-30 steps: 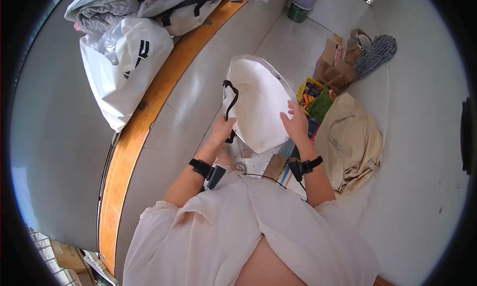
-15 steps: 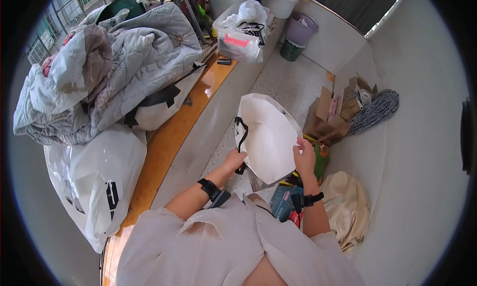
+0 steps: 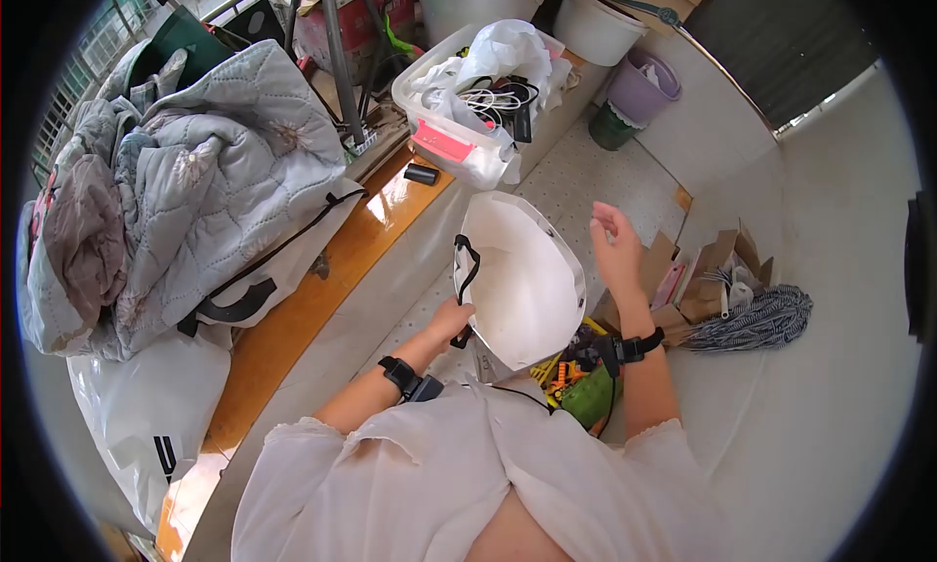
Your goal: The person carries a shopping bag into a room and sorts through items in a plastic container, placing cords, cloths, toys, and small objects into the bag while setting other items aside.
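Note:
A white open-topped bag [image 3: 522,284] with stiff sides and a black strap handle hangs tilted in front of me, its pale inside facing up. My left hand [image 3: 451,325] is closed on its left edge, beside the black strap. To the right of the bag, my right hand [image 3: 617,255] is raised in the air, holding nothing, with the fingers loosely bent and apart. Below the right forearm, a green bag [image 3: 591,396] and several yellow and orange items lie near the floor, partly hidden by my arm.
On the wooden ledge at left lie a grey quilt [image 3: 224,191] and a white plastic bag [image 3: 146,406]. A clear bin [image 3: 449,108] of cables sits farther along, near a small black object [image 3: 421,174]. Cardboard boxes [image 3: 717,269], a striped mop head [image 3: 761,318] and a purple bucket [image 3: 641,89] stand at right.
My right hand has let go of the bag's right edge and moved up and away from it. My left hand keeps its hold. The view has shifted, bringing the clear bin nearer.

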A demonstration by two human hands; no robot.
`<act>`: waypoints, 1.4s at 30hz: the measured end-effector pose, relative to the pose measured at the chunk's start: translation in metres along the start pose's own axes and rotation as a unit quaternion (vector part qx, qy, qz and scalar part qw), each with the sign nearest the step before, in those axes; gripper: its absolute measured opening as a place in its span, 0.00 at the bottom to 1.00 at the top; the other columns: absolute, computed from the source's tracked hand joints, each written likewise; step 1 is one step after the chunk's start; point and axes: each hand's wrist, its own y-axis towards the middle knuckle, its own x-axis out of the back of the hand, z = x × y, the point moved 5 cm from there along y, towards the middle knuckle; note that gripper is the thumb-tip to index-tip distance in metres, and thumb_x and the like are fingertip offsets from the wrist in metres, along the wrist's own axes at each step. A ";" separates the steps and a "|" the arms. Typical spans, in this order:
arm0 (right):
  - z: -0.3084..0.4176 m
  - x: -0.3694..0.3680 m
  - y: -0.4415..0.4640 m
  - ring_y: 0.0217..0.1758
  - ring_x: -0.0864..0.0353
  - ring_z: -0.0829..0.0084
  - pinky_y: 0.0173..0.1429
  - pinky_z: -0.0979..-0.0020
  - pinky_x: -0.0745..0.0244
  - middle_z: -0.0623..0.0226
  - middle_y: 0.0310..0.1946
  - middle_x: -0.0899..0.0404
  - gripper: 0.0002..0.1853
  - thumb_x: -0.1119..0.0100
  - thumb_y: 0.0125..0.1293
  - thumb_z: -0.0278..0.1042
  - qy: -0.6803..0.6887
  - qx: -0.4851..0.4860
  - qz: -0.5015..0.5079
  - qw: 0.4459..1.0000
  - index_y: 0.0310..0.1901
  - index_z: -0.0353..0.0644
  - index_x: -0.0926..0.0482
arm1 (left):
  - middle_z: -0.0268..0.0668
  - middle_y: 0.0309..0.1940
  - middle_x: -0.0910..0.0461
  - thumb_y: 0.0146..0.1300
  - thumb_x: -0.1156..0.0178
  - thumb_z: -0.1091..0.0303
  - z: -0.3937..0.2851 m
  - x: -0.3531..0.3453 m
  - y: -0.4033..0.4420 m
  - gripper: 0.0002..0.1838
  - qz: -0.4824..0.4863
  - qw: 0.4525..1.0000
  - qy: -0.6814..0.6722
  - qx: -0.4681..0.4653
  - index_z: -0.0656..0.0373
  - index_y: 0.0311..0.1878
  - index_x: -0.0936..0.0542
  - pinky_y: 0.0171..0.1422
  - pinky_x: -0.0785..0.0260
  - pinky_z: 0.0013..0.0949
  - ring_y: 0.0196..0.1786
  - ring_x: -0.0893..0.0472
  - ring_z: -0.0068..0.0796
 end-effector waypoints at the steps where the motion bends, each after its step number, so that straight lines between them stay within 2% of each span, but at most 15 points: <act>1: -0.009 -0.001 0.026 0.49 0.13 0.69 0.56 0.65 0.20 0.60 0.50 0.13 0.16 0.39 0.70 0.30 0.013 0.024 0.019 0.999 0.58 0.40 0.18 | 0.46 0.32 0.16 0.67 0.45 0.66 0.001 -0.012 0.006 0.18 -0.011 1.000 -0.011 0.008 0.70 0.52 0.22 0.26 0.26 0.36 0.23 0.19 0.31; 7: -0.035 -0.026 0.161 0.51 0.13 0.69 0.57 0.66 0.22 0.61 0.50 0.13 0.16 0.39 0.72 0.31 0.085 0.082 0.124 0.985 0.59 0.40 0.17 | 0.43 0.30 0.19 0.67 0.43 0.64 -0.018 -0.069 0.053 0.17 -0.136 0.987 -0.092 0.002 0.69 0.50 0.22 0.28 0.27 0.35 0.22 0.23 0.30; 11: -0.040 -0.058 0.203 0.51 0.13 0.70 0.59 0.67 0.22 0.62 0.50 0.12 0.16 0.40 0.73 0.32 0.139 0.078 0.199 0.967 0.58 0.39 0.17 | 0.42 0.31 0.18 0.67 0.42 0.64 -0.044 -0.101 0.047 0.17 -0.137 0.977 -0.162 0.024 0.69 0.51 0.22 0.31 0.26 0.35 0.23 0.23 0.30; 14: -0.028 -0.080 0.213 0.50 0.13 0.70 0.57 0.68 0.21 0.62 0.48 0.11 0.15 0.39 0.73 0.31 0.154 0.082 0.217 0.961 0.57 0.39 0.16 | 0.40 0.31 0.18 0.68 0.41 0.63 -0.046 -0.107 0.054 0.18 -0.186 0.967 -0.171 0.038 0.70 0.51 0.21 0.32 0.27 0.35 0.24 0.23 0.30; 17: -0.010 -0.089 0.215 0.48 0.12 0.71 0.55 0.68 0.20 0.62 0.46 0.11 0.14 0.39 0.72 0.30 0.164 0.119 0.217 0.955 0.56 0.38 0.16 | 0.40 0.31 0.18 0.69 0.41 0.64 -0.051 -0.099 0.079 0.18 -0.169 0.969 -0.181 -0.027 0.72 0.50 0.21 0.31 0.27 0.35 0.24 0.21 0.31; 23: 0.019 -0.093 0.226 0.45 0.12 0.70 0.52 0.68 0.20 0.62 0.45 0.11 0.12 0.38 0.71 0.28 0.152 0.202 0.229 0.940 0.54 0.38 0.14 | 0.43 0.30 0.18 0.69 0.44 0.69 -0.045 -0.104 0.097 0.15 -0.173 0.930 -0.324 0.013 0.76 0.47 0.22 0.31 0.23 0.37 0.27 0.17 0.35; 25: 0.027 -0.090 0.235 0.44 0.12 0.69 0.51 0.68 0.20 0.62 0.44 0.11 0.11 0.38 0.71 0.28 0.148 0.231 0.234 0.933 0.52 0.39 0.14 | 0.43 0.29 0.18 0.69 0.44 0.69 -0.051 -0.115 0.099 0.14 -0.203 0.916 -0.347 -0.002 0.74 0.44 0.22 0.32 0.22 0.38 0.26 0.18 0.34; 27: 0.035 -0.091 0.252 0.43 0.12 0.69 0.51 0.68 0.20 0.62 0.43 0.12 0.10 0.37 0.71 0.28 0.148 0.261 0.246 0.922 0.51 0.39 0.14 | 0.43 0.28 0.16 0.67 0.45 0.70 -0.054 -0.127 0.106 0.13 -0.242 0.902 -0.358 0.011 0.74 0.40 0.20 0.26 0.29 0.33 0.23 0.18 0.33; 30: 0.029 -0.093 0.272 0.42 0.13 0.68 0.49 0.68 0.21 0.63 0.41 0.12 0.08 0.37 0.70 0.27 0.166 0.314 0.273 0.894 0.48 0.39 0.13 | 0.42 0.29 0.16 0.67 0.45 0.69 -0.063 -0.148 0.116 0.13 -0.265 0.903 -0.337 0.011 0.73 0.41 0.20 0.27 0.29 0.33 0.23 0.19 0.31; 33: 0.024 -0.099 0.298 0.41 0.13 0.68 0.49 0.68 0.21 0.63 0.40 0.13 0.07 0.36 0.70 0.26 0.190 0.364 0.309 0.858 0.46 0.40 0.13 | 0.41 0.28 0.17 0.68 0.45 0.69 -0.076 -0.178 0.133 0.13 -0.324 0.869 -0.374 -0.004 0.72 0.42 0.19 0.28 0.30 0.33 0.24 0.20 0.29; 36: 0.039 -0.086 0.327 0.40 0.14 0.68 0.49 0.68 0.21 0.64 0.39 0.13 0.05 0.35 0.69 0.26 0.245 0.396 0.302 0.832 0.44 0.40 0.13 | 0.40 0.36 0.16 0.69 0.44 0.68 -0.073 -0.202 0.158 0.13 -0.348 0.865 -0.362 -0.008 0.68 0.49 0.20 0.31 0.26 0.32 0.28 0.19 0.27; 39: 0.063 -0.073 0.350 0.47 0.15 0.65 0.55 0.65 0.22 0.63 0.45 0.14 0.12 0.32 0.66 0.28 0.252 0.439 0.275 0.818 0.50 0.41 0.15 | 0.40 0.37 0.16 0.70 0.44 0.67 -0.088 -0.223 0.158 0.14 -0.381 0.843 -0.379 -0.015 0.66 0.51 0.20 0.30 0.27 0.31 0.29 0.18 0.26; 40: 0.081 -0.066 0.356 0.52 0.17 0.63 0.60 0.61 0.24 0.62 0.49 0.15 0.18 0.30 0.64 0.30 0.233 0.499 0.214 0.807 0.56 0.43 0.17 | 0.39 0.37 0.16 0.70 0.44 0.65 -0.087 -0.225 0.156 0.16 -0.365 0.873 -0.322 0.033 0.66 0.54 0.21 0.30 0.28 0.30 0.31 0.18 0.25; 41: 0.097 -0.061 0.359 0.57 0.19 0.61 0.64 0.58 0.26 0.61 0.54 0.16 0.24 0.28 0.63 0.33 0.214 0.554 0.149 0.790 0.61 0.44 0.20 | 0.39 0.37 0.16 0.70 0.44 0.65 -0.089 -0.230 0.155 0.16 -0.373 0.867 -0.330 0.030 0.66 0.54 0.21 0.30 0.28 0.30 0.31 0.18 0.25; 42: 0.109 -0.062 0.364 0.57 0.19 0.61 0.64 0.58 0.26 0.61 0.54 0.16 0.24 0.28 0.63 0.33 0.220 0.559 0.152 0.785 0.61 0.44 0.20 | 0.38 0.36 0.16 0.71 0.44 0.64 -0.094 -0.233 0.148 0.16 -0.401 0.864 -0.302 0.029 0.65 0.55 0.21 0.31 0.28 0.31 0.31 0.19 0.25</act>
